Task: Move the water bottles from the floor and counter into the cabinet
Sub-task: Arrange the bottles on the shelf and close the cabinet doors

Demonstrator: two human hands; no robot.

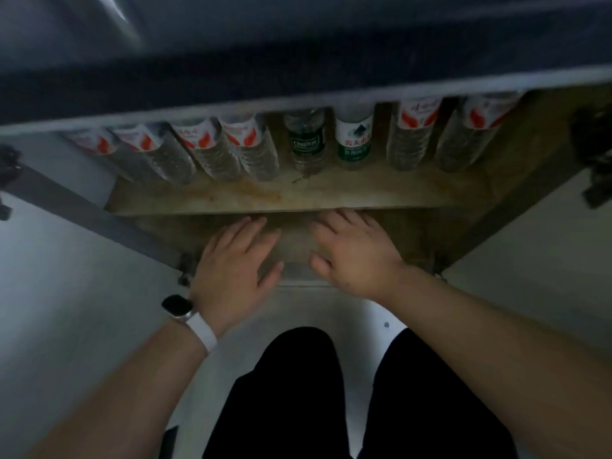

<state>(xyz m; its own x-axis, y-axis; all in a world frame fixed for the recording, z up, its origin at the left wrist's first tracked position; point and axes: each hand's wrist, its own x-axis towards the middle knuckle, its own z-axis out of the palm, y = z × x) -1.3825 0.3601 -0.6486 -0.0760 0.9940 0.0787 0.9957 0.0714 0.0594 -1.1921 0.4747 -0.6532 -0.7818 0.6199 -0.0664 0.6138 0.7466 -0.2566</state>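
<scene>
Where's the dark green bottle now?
Head view, centre: the dark green bottle stands on the cabinet shelf, a red-label bottle to its left, the white-and-green bottle to its right.

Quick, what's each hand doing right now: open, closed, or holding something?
Left hand, above the white-strapped wristwatch: open, fingers straight, holding nothing.
Right hand: open, fingers straight, holding nothing.
</scene>
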